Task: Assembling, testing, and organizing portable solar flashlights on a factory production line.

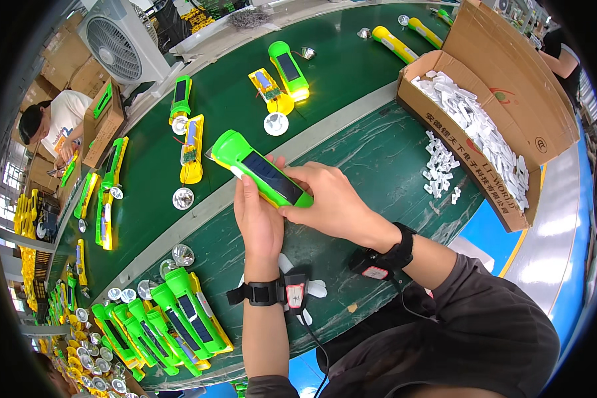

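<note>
Your left hand [259,215] cradles green solar flashlight [262,170] from below, centre of frame; your right hand [331,199] pinches its tail [305,200]. Likely light, stiff, slick plastic; dark solar panel [273,179] probably scratches easily. Best grip: sides of green casing [229,144].

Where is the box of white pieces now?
In the head view, the box stands upper right, beyond your right hand, with loose white pieces beside it.
</note>
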